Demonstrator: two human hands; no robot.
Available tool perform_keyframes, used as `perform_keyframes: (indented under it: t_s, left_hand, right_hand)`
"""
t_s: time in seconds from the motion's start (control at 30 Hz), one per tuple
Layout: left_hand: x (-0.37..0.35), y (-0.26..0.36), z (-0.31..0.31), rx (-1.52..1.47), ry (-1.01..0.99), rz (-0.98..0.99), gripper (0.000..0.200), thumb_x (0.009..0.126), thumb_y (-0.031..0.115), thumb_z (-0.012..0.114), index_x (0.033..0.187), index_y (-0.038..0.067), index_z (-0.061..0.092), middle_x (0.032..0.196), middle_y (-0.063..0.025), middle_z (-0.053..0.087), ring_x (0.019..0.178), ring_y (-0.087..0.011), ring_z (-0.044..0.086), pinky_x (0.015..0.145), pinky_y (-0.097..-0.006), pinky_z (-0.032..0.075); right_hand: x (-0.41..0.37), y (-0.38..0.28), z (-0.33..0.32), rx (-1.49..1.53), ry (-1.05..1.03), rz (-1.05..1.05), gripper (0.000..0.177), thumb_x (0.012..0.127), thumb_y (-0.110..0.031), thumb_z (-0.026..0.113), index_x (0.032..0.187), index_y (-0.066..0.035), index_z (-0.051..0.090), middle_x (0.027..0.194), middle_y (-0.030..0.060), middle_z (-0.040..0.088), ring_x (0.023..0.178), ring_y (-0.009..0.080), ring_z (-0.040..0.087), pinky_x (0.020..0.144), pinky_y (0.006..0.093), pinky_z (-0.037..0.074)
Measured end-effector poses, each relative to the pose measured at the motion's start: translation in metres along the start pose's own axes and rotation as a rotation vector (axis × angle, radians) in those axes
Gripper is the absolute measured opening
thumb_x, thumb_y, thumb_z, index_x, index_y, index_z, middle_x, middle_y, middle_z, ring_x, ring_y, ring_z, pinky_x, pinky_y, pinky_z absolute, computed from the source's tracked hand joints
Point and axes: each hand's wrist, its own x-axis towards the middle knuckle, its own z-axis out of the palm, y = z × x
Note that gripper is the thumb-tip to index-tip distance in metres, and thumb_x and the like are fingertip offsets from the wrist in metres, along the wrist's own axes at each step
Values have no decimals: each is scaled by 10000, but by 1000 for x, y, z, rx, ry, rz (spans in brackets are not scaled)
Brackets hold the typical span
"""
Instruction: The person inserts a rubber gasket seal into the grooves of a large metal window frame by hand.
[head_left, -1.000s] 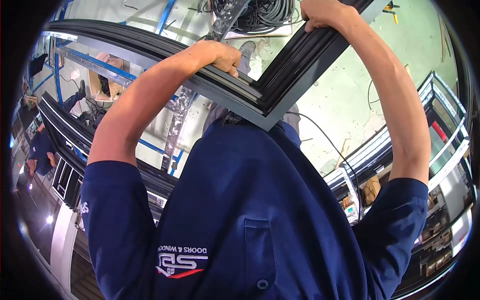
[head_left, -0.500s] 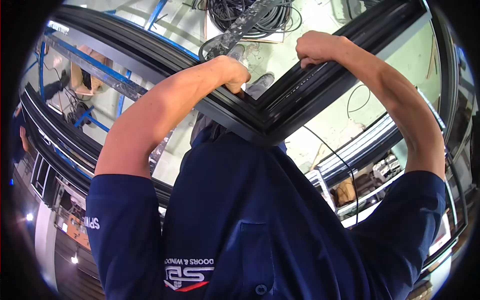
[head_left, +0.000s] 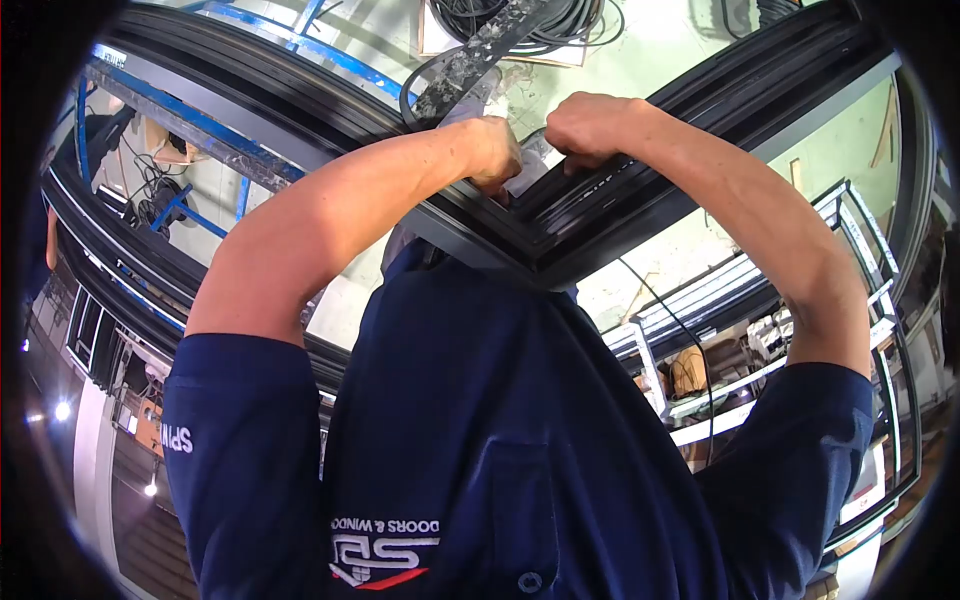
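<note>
A black window or door frame (head_left: 540, 262) lies in front of my body, its mitred corner towards me. Two grooved rails run from that corner, to the upper left and upper right. My left hand (head_left: 490, 152) is closed at the inner edge of the left rail, near the corner; its fingertips are hidden. My right hand (head_left: 592, 130) is closed over the inner edge of the right rail, fingers curled down onto the grooves. A narrow gap separates the two hands. Any small piece under the fingers is too hidden to make out.
Beyond the frame, a coil of black cable or gasket (head_left: 520, 25) lies on the floor. A paint-spattered bar (head_left: 470, 75) crosses near my left hand. Blue metal supports (head_left: 200, 120) stand at left. More black profiles (head_left: 110, 270) and a white-edged rack (head_left: 690, 410) are at the sides.
My right hand has moved left and down along the right rail, towards the corner. The left hand has shifted slightly right, and the view of the right rail has swung lower.
</note>
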Motion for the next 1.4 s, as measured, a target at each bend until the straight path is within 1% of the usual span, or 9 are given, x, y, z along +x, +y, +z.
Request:
perform_keyframes:
  t_s: [0.13,0.43,0.53,0.67,0.77,0.9,1.2,1.3,1.4]
  left_hand:
    - [7,2,10,-56,38,40,566,910,570,592,904,29,758,908,-156,733,917,-348,701,822,-444,544]
    - [8,6,17,-108,112,1,600,910,592,568,887,22,754,908,-175,726,926,-363,694,828,-448,535]
    - [1,10,23,-173,179,-41,599,910,601,561,903,35,756,920,-172,727,940,-367,689,839,-444,534]
    - [-3,16,20,-183,183,-142,598,904,616,564,944,50,754,936,-169,728,966,-375,682,855,-441,533]
    - [-6,16,18,-139,177,-108,614,904,627,560,975,48,749,973,-178,725,989,-382,676,873,-439,530]
    - [-6,16,16,-109,144,-102,654,912,645,532,999,34,746,1045,-184,716,1025,-375,667,900,-434,523]
    - [-4,20,9,-34,124,-166,679,897,649,553,990,4,745,999,-199,720,987,-360,682,881,-434,521]
    - [-10,-1,9,-120,73,-85,563,890,547,625,965,1,742,960,-207,719,956,-368,682,852,-442,521]
    - [-21,-25,6,-212,20,-15,352,857,340,714,958,3,733,932,-219,714,915,-370,680,805,-458,512]
  right_hand:
    - [7,-13,-10,-40,-159,113,344,771,-327,815,958,-54,721,967,131,730,974,329,693,828,433,544]
    - [2,-21,-16,-72,-143,171,369,749,-373,832,909,-48,759,926,110,744,942,306,706,827,418,548]
    - [-3,-20,-10,-69,-7,162,347,744,-365,824,804,-30,753,794,130,727,826,333,702,753,433,544]
    - [-6,-20,-9,-61,-15,239,370,739,-387,825,789,-27,755,783,130,724,820,329,702,751,428,541]
    - [-7,-25,-13,-76,-46,283,392,734,-411,824,773,-28,752,777,128,722,821,324,704,737,428,541]
    - [-2,-33,-12,-133,-41,353,412,711,-409,845,795,-17,751,807,130,730,841,324,709,749,423,553]
    - [-7,-48,-11,-106,-21,522,432,697,-362,866,893,4,749,888,133,746,908,311,718,802,404,572]
    - [-40,-57,-13,-29,199,625,430,762,-328,808,1040,-10,727,995,160,731,949,341,703,823,424,565]
    - [-92,-65,-2,21,698,685,367,877,-283,693,1166,-57,699,1007,175,717,981,375,670,862,446,533]
